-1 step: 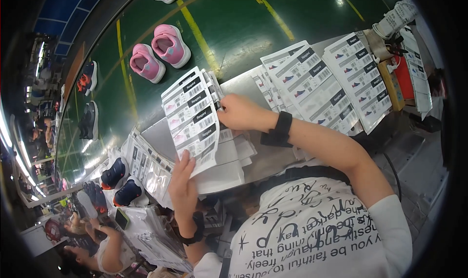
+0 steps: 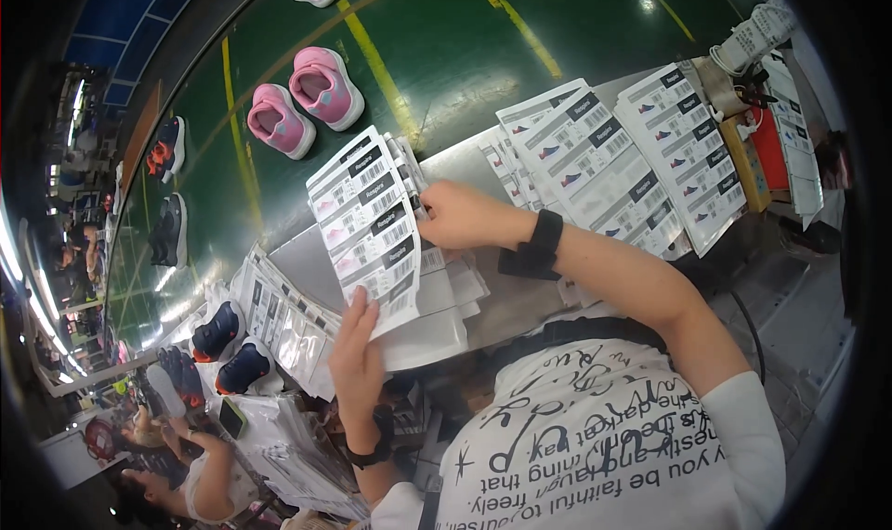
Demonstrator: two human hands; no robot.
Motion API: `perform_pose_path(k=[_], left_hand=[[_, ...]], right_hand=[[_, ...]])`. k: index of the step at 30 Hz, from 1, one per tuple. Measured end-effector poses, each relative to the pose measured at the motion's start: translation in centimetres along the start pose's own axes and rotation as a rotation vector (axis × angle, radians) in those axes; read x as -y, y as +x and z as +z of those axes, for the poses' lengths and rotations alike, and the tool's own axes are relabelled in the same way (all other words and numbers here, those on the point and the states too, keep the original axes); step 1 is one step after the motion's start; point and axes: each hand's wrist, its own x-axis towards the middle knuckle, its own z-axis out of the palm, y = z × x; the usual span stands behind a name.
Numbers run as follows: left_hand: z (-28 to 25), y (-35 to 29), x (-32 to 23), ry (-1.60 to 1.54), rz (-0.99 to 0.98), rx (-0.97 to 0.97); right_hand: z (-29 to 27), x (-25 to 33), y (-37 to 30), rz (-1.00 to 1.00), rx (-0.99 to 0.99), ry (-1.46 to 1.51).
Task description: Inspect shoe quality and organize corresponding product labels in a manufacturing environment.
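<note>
A white sheet of printed labels, with small pink shoe pictures and black bars, lies on top of a stack of similar sheets at the table's near edge. My left hand lies at its lower left corner, fingers stretched out and touching the edge. My right hand is closed at the sheet's right edge, fingertips curled inward. What it pinches is hidden by the fingers. Loose white sheets stick out beneath the label sheet. Just beyond stands a pair of pink shoes with white soles.
More label sheets with blue shoe pictures lie to the right, near a wooden block. Navy shoes and plastic-covered sheets are at left. The green table has yellow lines. Another person works at lower left.
My left hand has shifted slightly to the right along the sheet's lower corner, which lies a little flatter. My right hand has barely moved.
</note>
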Motion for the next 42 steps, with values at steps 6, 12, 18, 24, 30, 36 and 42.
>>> perform_pose_path(k=[6,12,18,24,30,36,42], left_hand=[[2.9,-1.2,-2.3,0.268,-0.016,0.109],[4.6,-1.2,-1.0,0.499,0.060,0.013],[3.4,-1.2,-0.2,0.005,-0.251,-0.122],[5.9,-0.3,-4.5,-0.130,-0.458,-0.327],[2.0,1.3,-5.1,0.227,-0.324,0.014],[-5.9,10.3,-5.9,0.252,0.013,0.148],[-1.2,27.6,0.1,0.573,-0.104,-0.032]], right_hand=[[-3.0,0.4,-1.8,-0.021,0.117,-0.265],[-3.5,-1.5,-0.2,-0.510,-0.207,-0.383],[-2.1,-2.8,0.3,-0.414,-0.114,-0.264],[-1.9,-2.4,-2.9,-0.525,-0.046,-0.162],[-3.1,-0.9,-6.7,-0.414,0.132,-0.344],[-12.5,8.0,-3.6,-0.327,0.382,-0.832],[-22.0,12.6,12.4,-0.147,-0.182,-1.058]])
